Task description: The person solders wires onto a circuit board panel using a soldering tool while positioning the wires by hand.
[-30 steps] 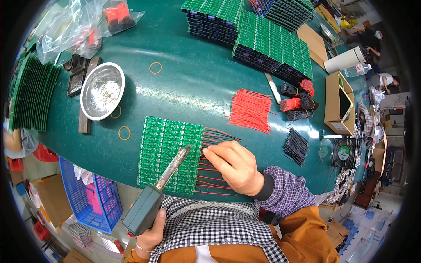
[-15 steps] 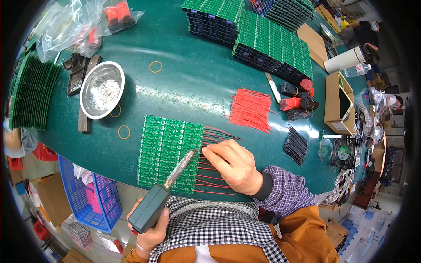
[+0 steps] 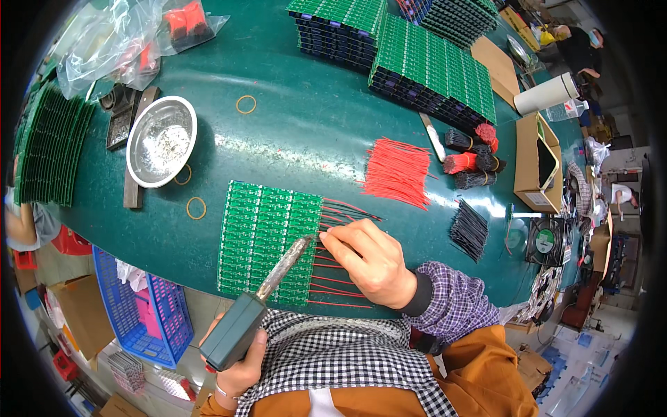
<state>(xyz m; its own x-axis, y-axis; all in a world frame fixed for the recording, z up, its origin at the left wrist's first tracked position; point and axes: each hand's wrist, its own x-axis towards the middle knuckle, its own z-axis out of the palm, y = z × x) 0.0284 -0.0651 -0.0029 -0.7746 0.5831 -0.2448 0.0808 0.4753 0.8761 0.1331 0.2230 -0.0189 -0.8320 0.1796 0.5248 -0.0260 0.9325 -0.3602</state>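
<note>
My left hand (image 3: pixel 242 372) is wrapped round the dark green handle of a soldering iron (image 3: pixel 236 332). The iron's metal barrel slants up to the right, and its tip meets the right edge of a green circuit board panel (image 3: pixel 240 243). At that same edge my right hand (image 3: pixel 374 267) pinches a thin wire, mostly hidden by the fingers, so its colour is unclear. Several red wires (image 3: pixel 339 286) stick out from the panel's right edge, above and below the pinch. Beyond my right hand lie a heap of red wires (image 3: pixel 396 172) and a smaller heap of black wires (image 3: pixel 470 231).
Stacked green circuit panels (image 3: pixel 434 69) stand at the back, with more panels (image 3: pixel 52 149) at far left. A white-rimmed bowl (image 3: pixel 192 132) and rubber bands (image 3: pixel 196 208) lie left. Bundled wires (image 3: pixel 479 161), a cardboard box (image 3: pixel 531 167) and a small fan (image 3: pixel 545 241) sit right.
Both hands, the iron and the panel hold almost the same places; only a very slight shift shows. A person in the far right background has changed posture.
</note>
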